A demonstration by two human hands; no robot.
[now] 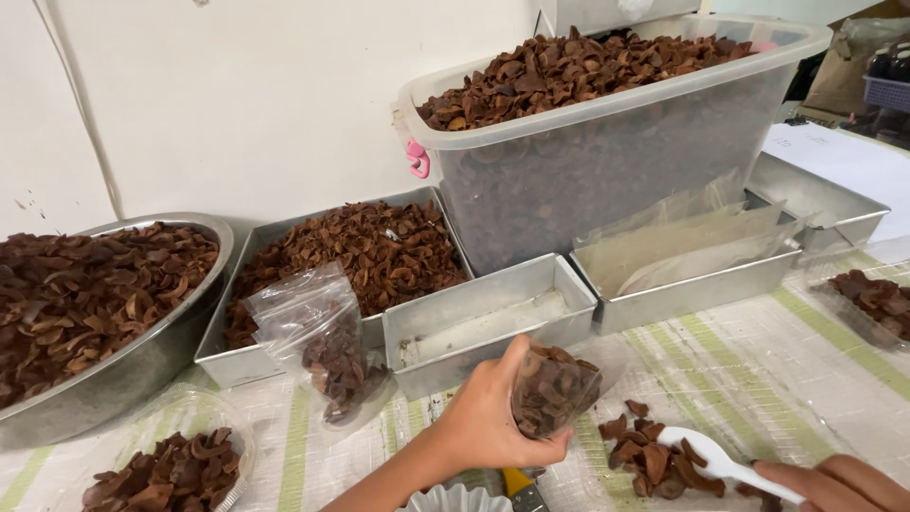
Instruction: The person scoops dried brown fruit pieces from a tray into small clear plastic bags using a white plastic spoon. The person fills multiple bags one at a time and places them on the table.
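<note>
Left hand (488, 417) was clamped around a clear, crinkled plastic bag (555, 387) part-filled with curled, dry brown husk pieces. Right hand (839, 484) gripped a smooth white plastic spoon (716, 460), its bowl resting in a loose pile of pieces (654, 460) just right of the bag. Directly above the left hand sat an empty rectangular metal tray (488, 322); bare striped surface (758, 370) lay open beyond the right hand.

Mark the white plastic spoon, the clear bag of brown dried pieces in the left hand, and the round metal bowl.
white plastic spoon (713, 459), head view, on its handle.
clear bag of brown dried pieces (555, 389), head view, bag's middle.
round metal bowl (142, 358), head view, outer wall.
</note>
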